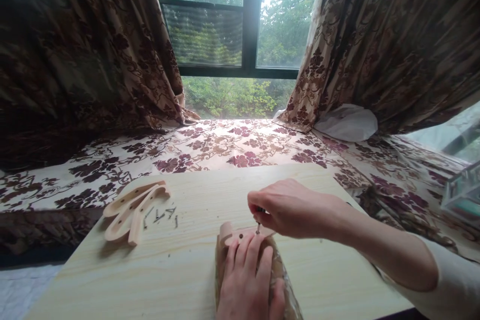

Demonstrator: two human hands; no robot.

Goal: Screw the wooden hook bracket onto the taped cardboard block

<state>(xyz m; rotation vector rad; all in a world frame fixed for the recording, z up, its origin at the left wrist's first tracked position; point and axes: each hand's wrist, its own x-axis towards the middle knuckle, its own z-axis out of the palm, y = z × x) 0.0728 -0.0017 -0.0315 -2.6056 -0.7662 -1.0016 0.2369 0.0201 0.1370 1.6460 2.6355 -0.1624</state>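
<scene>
My right hand (279, 207) is closed round a small screwdriver (259, 212), mostly hidden in the fist. Its metal shaft points down at a pale wooden hook (235, 240), where it meets a screw head or hole. Another dark hole shows in the wood to the left. My left hand (245, 277) lies with its fingers spread, the fingertips against the hook's near edge. Beneath it is a brownish block (283, 272) wrapped in clear, shiny plastic, with the hook on its far end. What the block is, I cannot make out.
Several curved wooden hooks with holes (137, 210) lie at the table's left, beside several loose screws (159, 217). The pale wooden table (180, 280) stands against a ledge with flowered cloth (221, 145). A white plastic bag (348, 122) and a clear box (463, 192) are at the right.
</scene>
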